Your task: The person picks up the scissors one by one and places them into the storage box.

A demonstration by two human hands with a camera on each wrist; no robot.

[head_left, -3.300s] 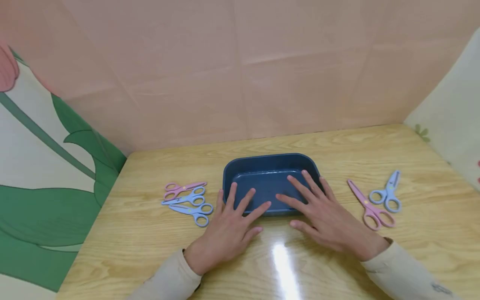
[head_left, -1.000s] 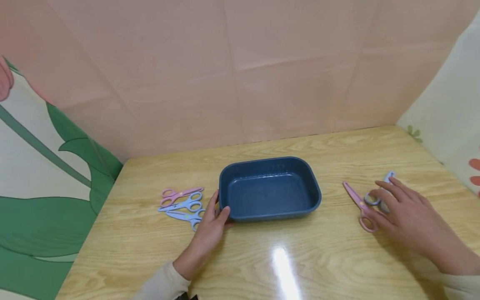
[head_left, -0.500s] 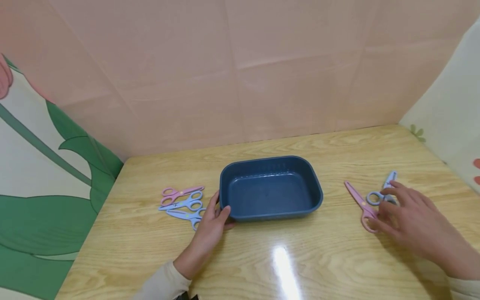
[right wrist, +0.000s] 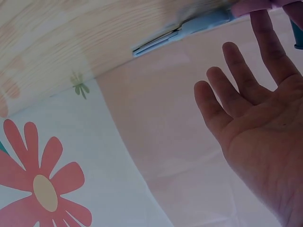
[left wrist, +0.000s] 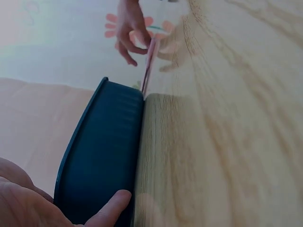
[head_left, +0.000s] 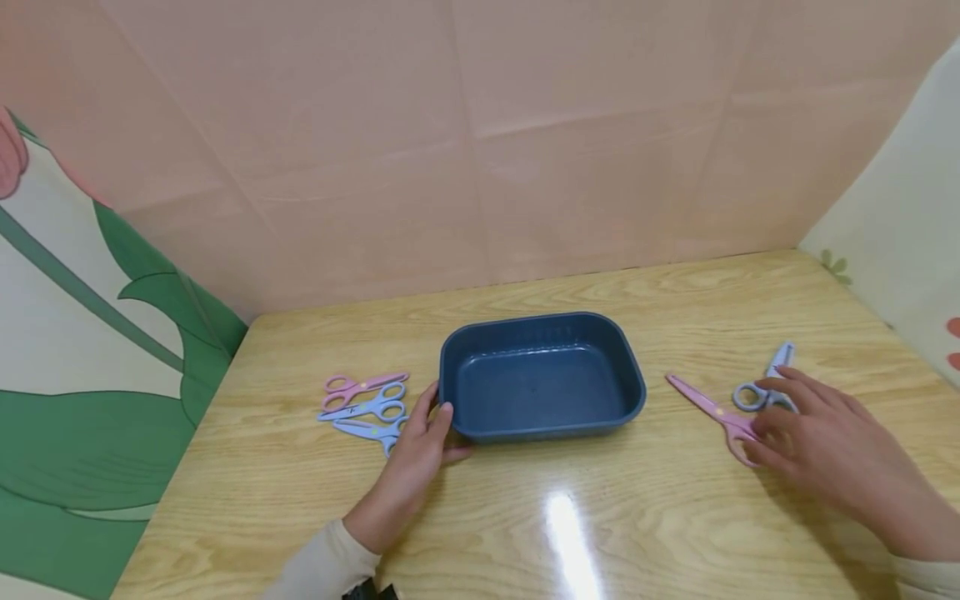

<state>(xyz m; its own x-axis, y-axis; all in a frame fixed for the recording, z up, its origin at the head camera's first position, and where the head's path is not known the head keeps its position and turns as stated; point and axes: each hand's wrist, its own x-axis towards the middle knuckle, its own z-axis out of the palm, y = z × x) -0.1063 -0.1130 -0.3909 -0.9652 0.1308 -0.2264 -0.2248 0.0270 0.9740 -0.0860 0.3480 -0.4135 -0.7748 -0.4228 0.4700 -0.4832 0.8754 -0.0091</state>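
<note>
A deep blue rectangular tray (head_left: 540, 433) stands mid-table. My left hand (head_left: 412, 458) rests against its front left corner, fingers mostly straight along the outside; in the left wrist view a finger (left wrist: 113, 208) touches the tray's wall. My right hand (head_left: 832, 450) pinches the handle of pink scissors (head_left: 701, 400) between thumb and index finger; part of the handle is hidden. The other fingers hover over light blue scissors (head_left: 780, 358) just behind. In the right wrist view, the blue blades (right wrist: 156, 42) show beyond my spread fingers.
Left of the tray lie pink scissors (head_left: 371, 384) and two light blue scissors (head_left: 360, 408), close together and overlapping. A pink sheet (head_left: 525, 167) rises behind the wooden table (head_left: 480, 525). Patterned sheets border both sides, with a green leaf print (head_left: 82, 450) at left.
My right hand moves from the tray to the right-hand scissors and takes hold of the pink pair, whose tip swings left. My left hand shifts to the tray's left corner.
</note>
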